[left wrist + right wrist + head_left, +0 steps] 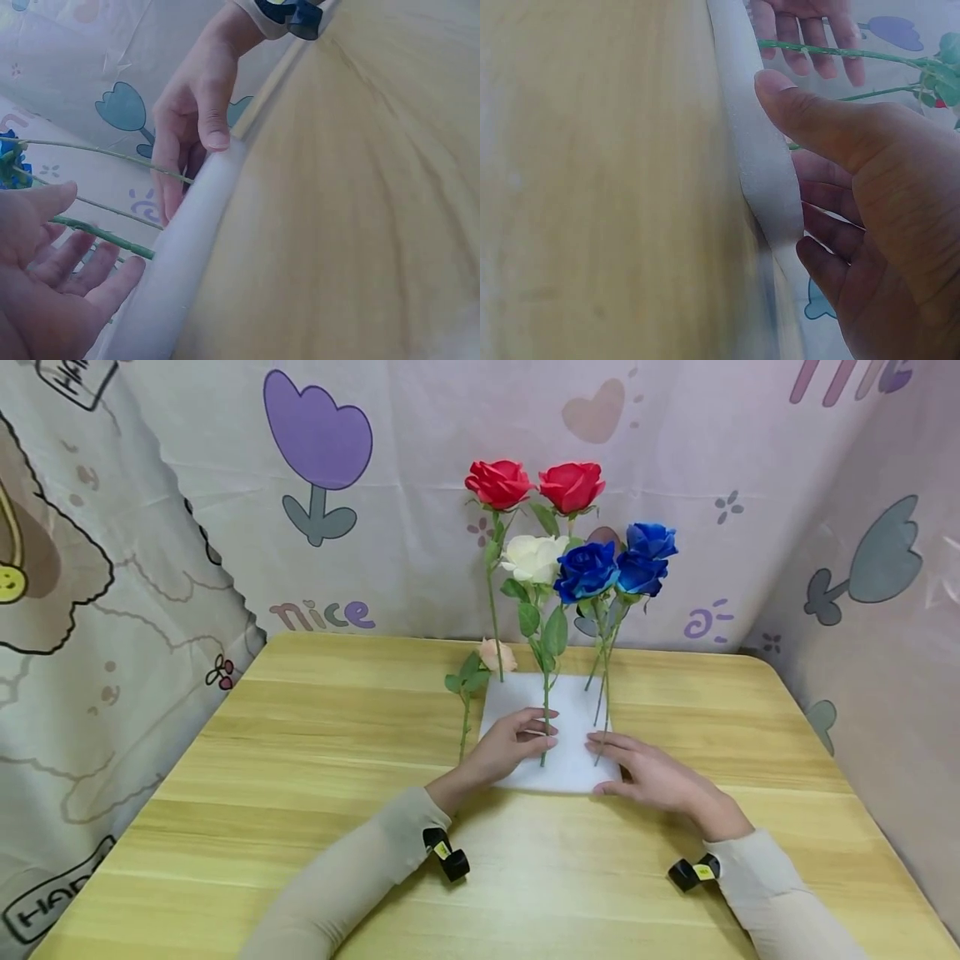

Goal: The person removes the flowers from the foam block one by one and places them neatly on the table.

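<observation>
A white foam board holds upright artificial roses on long stems. My left hand is at the stem of the white rose, its loosely bent fingers behind the stem and not closed round it. At the board's front right corner lies my right hand. Its fingers reach over the board by the stems of the blue roses, and the thumb is at the board's front edge. Whether those fingers touch a stem, I cannot tell. Two red roses stand farther back.
A peach rose with a leafy stem lies on the wooden table, left of the board. Behind the table hangs a printed cloth. Each wrist carries a small black camera.
</observation>
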Action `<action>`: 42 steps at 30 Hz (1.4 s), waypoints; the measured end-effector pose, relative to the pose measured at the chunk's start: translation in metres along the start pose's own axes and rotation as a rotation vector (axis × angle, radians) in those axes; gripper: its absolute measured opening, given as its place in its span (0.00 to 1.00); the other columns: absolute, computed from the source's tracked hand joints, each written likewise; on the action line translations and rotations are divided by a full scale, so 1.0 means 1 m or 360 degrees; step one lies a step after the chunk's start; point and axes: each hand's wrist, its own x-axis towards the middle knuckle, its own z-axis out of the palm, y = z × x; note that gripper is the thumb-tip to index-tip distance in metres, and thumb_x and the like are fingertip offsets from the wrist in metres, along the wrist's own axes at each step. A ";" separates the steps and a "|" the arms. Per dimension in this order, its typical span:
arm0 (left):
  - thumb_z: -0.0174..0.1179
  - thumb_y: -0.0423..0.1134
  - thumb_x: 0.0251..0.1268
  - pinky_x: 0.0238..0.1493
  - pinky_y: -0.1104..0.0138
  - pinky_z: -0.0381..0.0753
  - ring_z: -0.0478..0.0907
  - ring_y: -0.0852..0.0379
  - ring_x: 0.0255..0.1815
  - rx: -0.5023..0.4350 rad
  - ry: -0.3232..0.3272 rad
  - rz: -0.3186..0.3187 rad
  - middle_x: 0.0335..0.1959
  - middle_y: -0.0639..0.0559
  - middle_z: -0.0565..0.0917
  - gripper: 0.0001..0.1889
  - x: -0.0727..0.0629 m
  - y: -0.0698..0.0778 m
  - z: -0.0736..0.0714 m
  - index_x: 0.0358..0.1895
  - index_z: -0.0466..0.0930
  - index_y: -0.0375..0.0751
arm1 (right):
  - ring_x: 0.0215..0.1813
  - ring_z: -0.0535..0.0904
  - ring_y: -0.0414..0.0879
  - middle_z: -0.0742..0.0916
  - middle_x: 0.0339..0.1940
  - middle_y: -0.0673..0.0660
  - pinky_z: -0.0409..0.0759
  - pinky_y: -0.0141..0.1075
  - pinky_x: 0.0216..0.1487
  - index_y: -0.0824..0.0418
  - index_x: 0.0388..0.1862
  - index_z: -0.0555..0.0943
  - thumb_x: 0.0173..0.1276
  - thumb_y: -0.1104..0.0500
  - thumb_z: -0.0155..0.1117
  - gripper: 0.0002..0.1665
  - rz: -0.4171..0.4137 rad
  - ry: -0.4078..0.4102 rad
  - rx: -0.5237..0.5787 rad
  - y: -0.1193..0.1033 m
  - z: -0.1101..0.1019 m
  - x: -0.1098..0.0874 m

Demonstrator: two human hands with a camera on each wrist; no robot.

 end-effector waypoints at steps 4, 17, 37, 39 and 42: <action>0.59 0.36 0.71 0.46 0.66 0.84 0.81 0.51 0.49 -0.0004 0.0067 0.0028 0.53 0.39 0.80 0.22 -0.003 -0.004 0.005 0.65 0.72 0.33 | 0.71 0.66 0.58 0.71 0.72 0.61 0.66 0.52 0.68 0.64 0.69 0.72 0.66 0.40 0.66 0.41 -0.0008 -0.0004 0.0000 0.001 0.003 -0.002; 0.59 0.33 0.71 0.44 0.70 0.84 0.82 0.52 0.44 0.0104 0.0161 0.0047 0.46 0.43 0.84 0.15 -0.006 -0.010 0.008 0.56 0.77 0.28 | 0.71 0.65 0.58 0.70 0.72 0.61 0.66 0.51 0.69 0.65 0.69 0.72 0.66 0.40 0.66 0.41 -0.0030 0.0022 -0.0021 0.001 0.001 0.000; 0.63 0.35 0.67 0.39 0.71 0.84 0.83 0.58 0.38 0.0247 0.0335 0.0168 0.41 0.47 0.86 0.11 -0.009 -0.013 0.016 0.48 0.83 0.32 | 0.70 0.67 0.58 0.71 0.71 0.62 0.67 0.51 0.68 0.66 0.68 0.72 0.65 0.44 0.69 0.40 -0.0056 0.0051 -0.0024 0.000 0.003 0.000; 0.63 0.35 0.67 0.39 0.71 0.84 0.83 0.57 0.38 0.0230 0.0342 0.0178 0.41 0.47 0.86 0.11 -0.009 -0.013 0.016 0.48 0.84 0.32 | 0.70 0.67 0.59 0.71 0.71 0.63 0.68 0.51 0.68 0.67 0.68 0.72 0.64 0.44 0.69 0.41 -0.0057 0.0055 -0.0028 -0.001 0.002 0.000; 0.63 0.36 0.68 0.39 0.71 0.84 0.83 0.57 0.38 0.0202 0.0348 0.0193 0.41 0.47 0.86 0.12 -0.008 -0.014 0.017 0.49 0.84 0.32 | 0.70 0.67 0.59 0.71 0.71 0.63 0.68 0.52 0.67 0.67 0.68 0.72 0.64 0.44 0.69 0.40 -0.0051 0.0057 -0.0023 -0.001 0.001 -0.001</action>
